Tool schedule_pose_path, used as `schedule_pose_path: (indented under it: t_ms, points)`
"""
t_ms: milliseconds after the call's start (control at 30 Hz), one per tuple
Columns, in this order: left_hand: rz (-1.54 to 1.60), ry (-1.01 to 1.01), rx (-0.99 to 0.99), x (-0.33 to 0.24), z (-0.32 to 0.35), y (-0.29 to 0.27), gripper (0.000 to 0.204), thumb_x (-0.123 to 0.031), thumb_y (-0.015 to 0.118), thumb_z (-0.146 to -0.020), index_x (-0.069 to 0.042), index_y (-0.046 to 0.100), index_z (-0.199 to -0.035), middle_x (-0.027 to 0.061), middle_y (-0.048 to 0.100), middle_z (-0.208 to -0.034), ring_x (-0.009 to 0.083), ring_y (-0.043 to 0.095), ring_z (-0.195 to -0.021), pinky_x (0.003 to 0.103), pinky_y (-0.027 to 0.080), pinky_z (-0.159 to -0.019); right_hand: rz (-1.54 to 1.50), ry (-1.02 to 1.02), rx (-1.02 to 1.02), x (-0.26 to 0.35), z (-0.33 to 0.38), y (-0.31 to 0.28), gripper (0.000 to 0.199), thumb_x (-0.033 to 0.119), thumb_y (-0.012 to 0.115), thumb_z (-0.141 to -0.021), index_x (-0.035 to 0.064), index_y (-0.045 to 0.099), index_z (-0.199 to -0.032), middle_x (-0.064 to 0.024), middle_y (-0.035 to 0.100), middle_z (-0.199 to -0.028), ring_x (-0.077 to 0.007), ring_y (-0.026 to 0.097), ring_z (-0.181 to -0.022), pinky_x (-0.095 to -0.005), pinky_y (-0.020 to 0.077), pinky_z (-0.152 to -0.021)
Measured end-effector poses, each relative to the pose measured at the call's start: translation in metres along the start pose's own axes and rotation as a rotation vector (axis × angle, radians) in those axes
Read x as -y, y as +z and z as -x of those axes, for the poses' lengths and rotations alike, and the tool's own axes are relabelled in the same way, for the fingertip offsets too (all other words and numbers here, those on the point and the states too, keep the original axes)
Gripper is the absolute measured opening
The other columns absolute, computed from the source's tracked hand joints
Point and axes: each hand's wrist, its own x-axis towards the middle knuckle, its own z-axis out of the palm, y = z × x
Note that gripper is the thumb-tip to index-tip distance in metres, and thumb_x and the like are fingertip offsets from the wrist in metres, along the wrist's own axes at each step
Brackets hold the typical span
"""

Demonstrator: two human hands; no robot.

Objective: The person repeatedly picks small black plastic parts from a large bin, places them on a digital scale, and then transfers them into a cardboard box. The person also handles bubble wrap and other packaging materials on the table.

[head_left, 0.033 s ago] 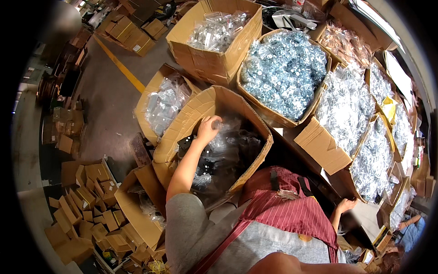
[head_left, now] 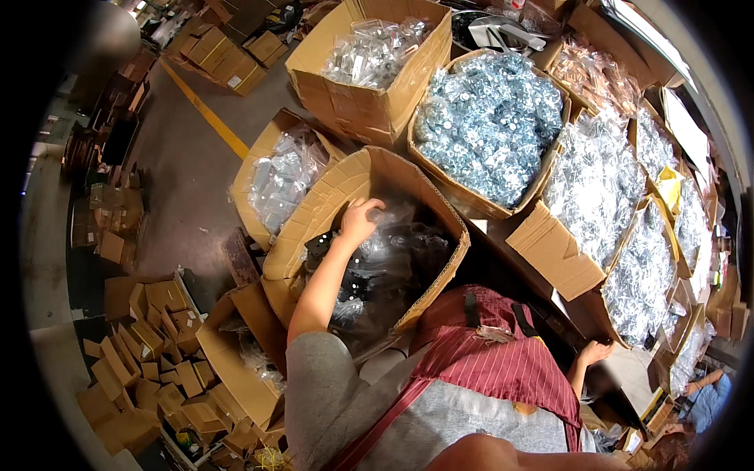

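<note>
My left hand point(head_left: 362, 222) reaches into a deep cardboard box point(head_left: 314, 194). Its fingers are curled at the upper part of a clear plastic bag point(head_left: 397, 216), which they seem to pinch. Black flat parts with small holes point(head_left: 318, 245) lie under and beside the hand, several of them bagged. Far to the right, my right hand point(head_left: 594, 352) is low, with its fingers bent in beside the bottom corner of a carton point(head_left: 561, 259) full of shiny bagged pieces. A white flat surface point(head_left: 632, 369) lies next to it. What those fingers hold, if anything, is hidden.
A box of bluish bagged metal parts point(head_left: 491, 129) stands beyond, beside a tall carton point(head_left: 353, 106). Another box of bagged parts point(head_left: 287, 177) adjoins on the left. Flattened and small cartons point(head_left: 161, 345) are heaped lower left. Someone's blue sleeve point(head_left: 711, 404) shows at far right.
The left hand's fingertips have shifted slightly, and a blurred greyish round patch beside them no longer shows. The right hand has stayed in place.
</note>
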Motion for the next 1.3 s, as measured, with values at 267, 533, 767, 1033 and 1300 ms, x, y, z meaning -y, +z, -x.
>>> schedule_pose_path:
  t_ms: [267, 533, 767, 1033, 1300]
  points:
    - [-0.430, 0.128, 0.282, -0.012, -0.015, 0.050, 0.024, -0.016, 0.067, -0.070, -0.002, 0.072, -0.089, 0.0151, 0.063, -0.105, 0.0336, 0.051, -0.114, 0.042, 0.052, -0.089, -0.082, 0.119, 0.051, 0.026, -0.008, -0.011, 0.039, 0.007, 0.054, -0.088, -0.0044, 0.054, -0.126, -0.0236, 0.056, -0.128, -0.0423, 0.048, -0.121, -0.0490, 0.0346, -0.105]
    - [-0.331, -0.028, 0.180, -0.003, -0.021, 0.035, 0.031, -0.023, 0.066, -0.075, -0.004, 0.070, -0.098, 0.0157, 0.066, -0.105, 0.0335, 0.057, -0.109, 0.044, 0.051, -0.090, -0.137, 0.049, -0.049, 0.008, -0.006, 0.010, 0.037, 0.007, 0.055, -0.088, -0.0072, 0.056, -0.123, -0.0263, 0.058, -0.123, -0.0444, 0.052, -0.115, -0.0497, 0.0380, -0.102]
    - [0.088, -0.452, -0.050, -0.014, -0.018, -0.028, 0.033, -0.038, 0.083, -0.069, -0.011, 0.077, -0.087, 0.0145, 0.073, -0.092, 0.0317, 0.069, -0.088, 0.040, 0.052, -0.077, -0.057, -0.054, -0.099, 0.002, 0.001, 0.009, 0.035, 0.011, 0.054, -0.092, -0.0082, 0.057, -0.121, -0.0276, 0.059, -0.121, -0.0457, 0.054, -0.111, -0.0506, 0.0390, -0.099]
    - [-0.089, 0.117, 0.220, -0.046, -0.013, -0.063, 0.027, -0.019, 0.072, -0.076, -0.010, 0.070, -0.101, 0.0165, 0.070, -0.093, 0.0367, 0.066, -0.090, 0.042, 0.053, -0.078, -0.240, 0.021, -0.061, -0.004, -0.003, 0.010, 0.038, 0.016, 0.053, -0.093, -0.0078, 0.056, -0.123, -0.0268, 0.057, -0.124, -0.0446, 0.052, -0.114, -0.0513, 0.0390, -0.099]
    - [-0.811, 0.447, 0.717, -0.005, 0.030, -0.002, 0.020, -0.015, 0.073, -0.067, -0.014, 0.073, -0.087, 0.0051, 0.069, -0.087, 0.0226, 0.060, -0.101, 0.038, 0.038, -0.101, -0.192, 0.074, 0.025, 0.014, -0.005, -0.001, 0.039, 0.013, 0.053, -0.092, -0.0067, 0.054, -0.126, -0.0254, 0.055, -0.128, -0.0422, 0.050, -0.118, -0.0504, 0.0360, -0.103]
